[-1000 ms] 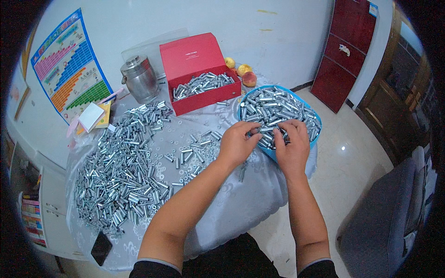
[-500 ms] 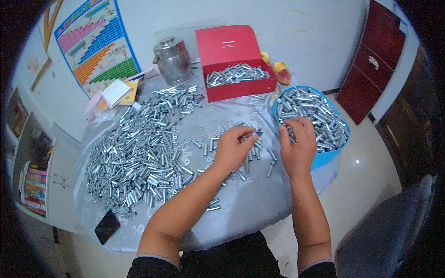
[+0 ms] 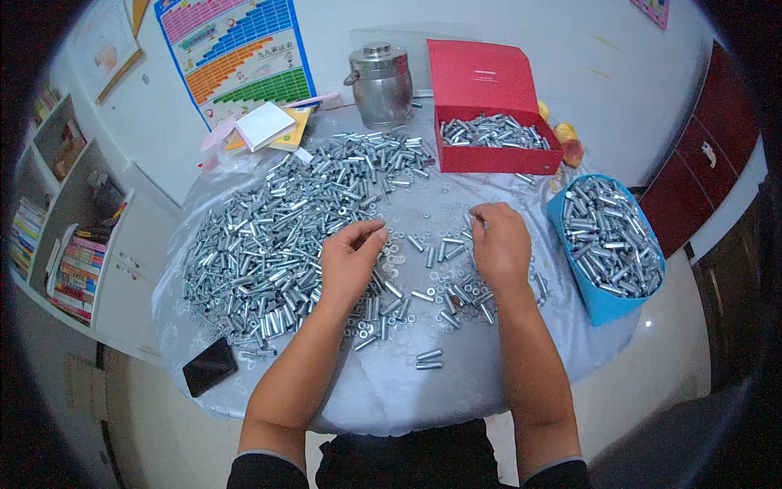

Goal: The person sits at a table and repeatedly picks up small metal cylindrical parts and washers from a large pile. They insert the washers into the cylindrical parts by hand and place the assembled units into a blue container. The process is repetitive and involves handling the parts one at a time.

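Note:
A big heap of silvery metal tubes and bolts [image 3: 252, 253] covers the left half of the table. My left hand [image 3: 349, 265] hovers at the heap's right edge, thumb and fingers drawn together; whatever is between them is hidden. Over the smaller scatter of tubes [image 3: 430, 256] and flat washers at mid-table, my right hand [image 3: 501, 248] is curled with fingertips close together, and its contents cannot be made out. More metal tubes fill a blue fabric bin [image 3: 607, 307] on the right and an open red box [image 3: 497, 160] at the back.
Behind the heap stands a steel lidded pot [image 3: 383, 85]. Notebooks [image 3: 265, 126] lie at the back left, and a black phone [image 3: 210, 367] rests near the front left edge. Fruit [image 3: 568, 147] sits beside the red box. A bookshelf [image 3: 81, 236] is at the left.
The view has swung left. My right hand has gone from the blue bin's rim to the middle of the table, and my left hand has moved left towards the big heap.

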`<state>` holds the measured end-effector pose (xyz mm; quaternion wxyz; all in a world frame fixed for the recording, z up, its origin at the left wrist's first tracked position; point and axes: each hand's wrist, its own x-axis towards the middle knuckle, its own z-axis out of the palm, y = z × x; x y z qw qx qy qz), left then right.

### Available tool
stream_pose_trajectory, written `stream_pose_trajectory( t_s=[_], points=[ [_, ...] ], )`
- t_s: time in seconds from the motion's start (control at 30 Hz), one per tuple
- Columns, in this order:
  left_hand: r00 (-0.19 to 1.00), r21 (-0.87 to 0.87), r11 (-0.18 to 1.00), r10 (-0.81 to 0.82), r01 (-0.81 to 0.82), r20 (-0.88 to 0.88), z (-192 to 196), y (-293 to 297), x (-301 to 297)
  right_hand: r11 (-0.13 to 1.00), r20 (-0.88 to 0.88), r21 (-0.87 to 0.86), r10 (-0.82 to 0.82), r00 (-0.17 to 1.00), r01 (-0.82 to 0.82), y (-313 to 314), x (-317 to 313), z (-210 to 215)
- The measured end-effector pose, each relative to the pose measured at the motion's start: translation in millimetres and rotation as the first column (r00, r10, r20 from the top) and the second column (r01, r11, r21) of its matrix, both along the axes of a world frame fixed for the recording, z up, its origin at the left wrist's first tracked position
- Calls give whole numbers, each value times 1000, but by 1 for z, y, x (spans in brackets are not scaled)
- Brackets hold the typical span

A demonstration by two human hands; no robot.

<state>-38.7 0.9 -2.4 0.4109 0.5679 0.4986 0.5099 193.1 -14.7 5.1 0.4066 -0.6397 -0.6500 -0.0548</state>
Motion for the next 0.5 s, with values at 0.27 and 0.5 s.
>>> stream_pose_trajectory(
  t_s=[0.27,0.5],
  points=[
    [946,121,979,-121,164,-299,-5,15,-7,952,105,-300,-29,994,60,23,6,-45],
    [616,258,814,-149,520,-773,-16,20,55,927,56,-373,56,997,-31,21,10,-45]
  ],
)
